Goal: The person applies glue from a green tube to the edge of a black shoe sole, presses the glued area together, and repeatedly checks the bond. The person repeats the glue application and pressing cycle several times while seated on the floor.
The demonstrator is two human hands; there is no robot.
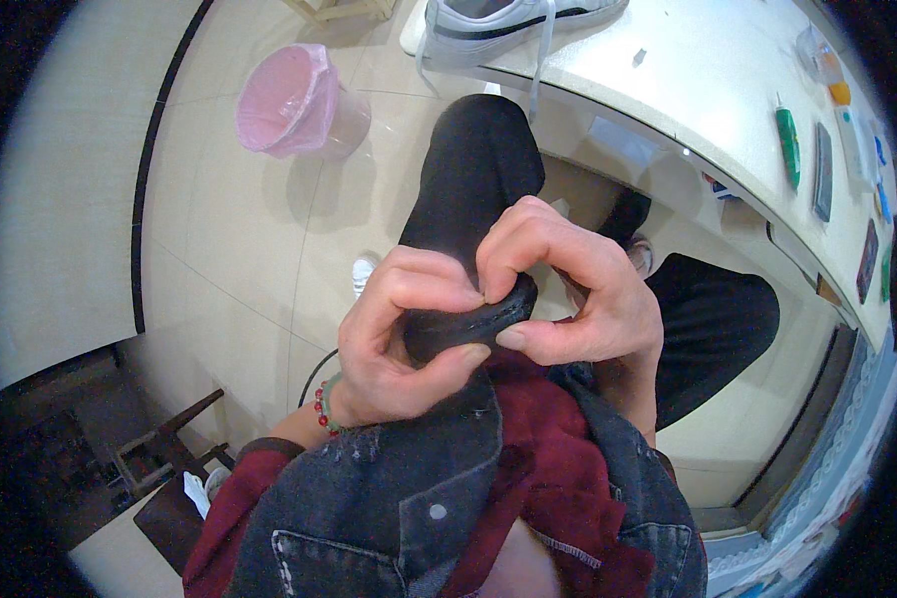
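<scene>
Above my lap, my left hand and my right hand hold a small black curved piece between them. A rough line like a seam or split runs along its upper face; its exact kind does not show. My left thumb presses its near edge while the left fingers curl over its far side. The right thumb rests on its right end, with the right index fingertip meeting the left fingertips at the far edge. Both hands are closed in pinches. Whether anything tiny sits between the fingertips is hidden.
A white sneaker with hanging laces stands on the white table ahead. Farther right lie a green pointed tool, a grey bar and other small items. On the floor to the left is a bin with a pink liner.
</scene>
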